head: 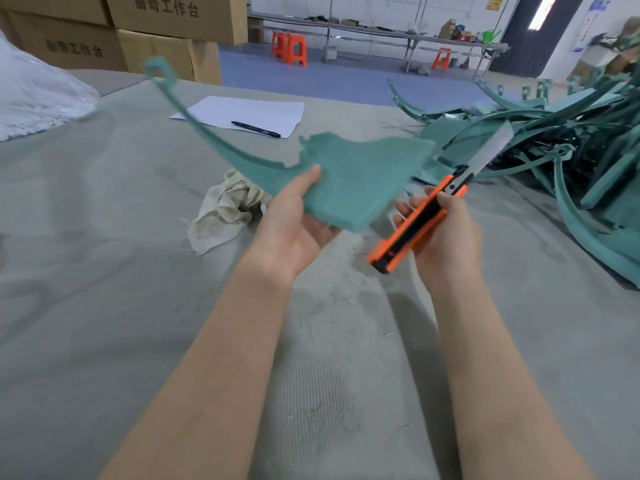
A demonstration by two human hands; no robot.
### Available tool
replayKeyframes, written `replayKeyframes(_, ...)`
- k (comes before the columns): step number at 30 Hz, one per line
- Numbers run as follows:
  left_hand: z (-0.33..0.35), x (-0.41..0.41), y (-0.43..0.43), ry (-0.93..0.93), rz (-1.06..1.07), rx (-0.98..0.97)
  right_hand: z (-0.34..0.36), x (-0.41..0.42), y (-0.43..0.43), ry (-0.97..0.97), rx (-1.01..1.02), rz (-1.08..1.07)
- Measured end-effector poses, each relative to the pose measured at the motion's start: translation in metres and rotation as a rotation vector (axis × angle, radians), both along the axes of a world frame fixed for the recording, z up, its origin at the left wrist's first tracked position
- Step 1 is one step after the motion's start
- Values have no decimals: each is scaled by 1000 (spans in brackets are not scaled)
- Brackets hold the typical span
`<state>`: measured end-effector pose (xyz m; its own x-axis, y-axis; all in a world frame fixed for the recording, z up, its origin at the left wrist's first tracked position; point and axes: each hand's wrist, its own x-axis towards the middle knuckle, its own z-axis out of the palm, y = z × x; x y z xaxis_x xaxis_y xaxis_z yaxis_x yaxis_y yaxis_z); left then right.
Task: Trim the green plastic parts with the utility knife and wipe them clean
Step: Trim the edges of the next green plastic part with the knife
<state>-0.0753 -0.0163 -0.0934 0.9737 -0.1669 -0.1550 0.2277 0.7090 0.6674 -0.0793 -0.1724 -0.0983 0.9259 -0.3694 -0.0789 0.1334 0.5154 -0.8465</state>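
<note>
My left hand (294, 220) grips a green plastic part (356, 174) above the table, thumb on top of its broad flat end. A long thin curved arm of the part sweeps up to the left and ends in a small loop. The part looks blurred. My right hand (443, 230) grips an orange and black utility knife (415, 223) just right of the part, its blade extended and pointing up and to the right. A crumpled off-white rag (225, 209) lies on the table behind my left hand.
A pile of green plastic parts (571, 143) fills the table's right side. A white paper sheet (249, 114) with a black pen (256, 129) lies further back. Cardboard boxes (156, 32) stand at the back left, a plastic bag (34, 95) at far left. Orange stools stand beyond.
</note>
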Motion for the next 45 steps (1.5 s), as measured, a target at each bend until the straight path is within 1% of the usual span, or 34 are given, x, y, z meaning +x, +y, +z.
replayKeyframes(1, 0, 2, 4, 22, 88, -47, -1, 0, -3, 10, -63, 7)
replayKeyframes(3, 0, 6, 12, 80, 215, -163, -3, -4, -1, 2, -197, 93)
replayKeyframes(4, -1, 6, 16, 97, 255, -216, -3, -7, 4, -13, -313, 122)
replayKeyframes(6, -2, 6, 20, 108, 302, -268, -5, -13, 15, -89, -589, 113)
replayKeyframes(8, -2, 4, 21, 110, 323, -287, -8, -17, 24, -158, -814, 72)
replayKeyframes(9, -2, 4, 21, 109, 325, -296, -9, -18, 26, -172, -893, 66)
replayKeyframes(11, -1, 3, 19, 107, 314, -301, -12, -18, 28, -181, -976, 63)
replayKeyframes(16, 3, 0, 14, 99, 270, -247, -16, -17, 27, -204, -1021, 28)
replayKeyframes(21, 4, -2, 12, 110, 255, -257, -18, -15, 27, -192, -1012, 43)
replayKeyframes(25, 4, -2, 10, 117, 230, -328, -18, -16, 31, -213, -970, 104)
replayKeyframes(29, 4, -3, 9, 95, 157, -433, -18, -17, 33, -224, -927, 147)
replayKeyframes(33, 4, -3, 11, 102, 114, -479, -19, -19, 35, -251, -973, 214)
replayKeyframes(37, 3, 0, 13, 128, 144, -523, -23, -19, 42, -275, -984, 266)
replayKeyframes(42, 1, 3, 13, 111, 183, -517, -22, -24, 46, -309, -1025, 328)
replayKeyframes(45, 1, -2, 12, 69, 158, -530, -22, -28, 50, -385, -1190, 368)
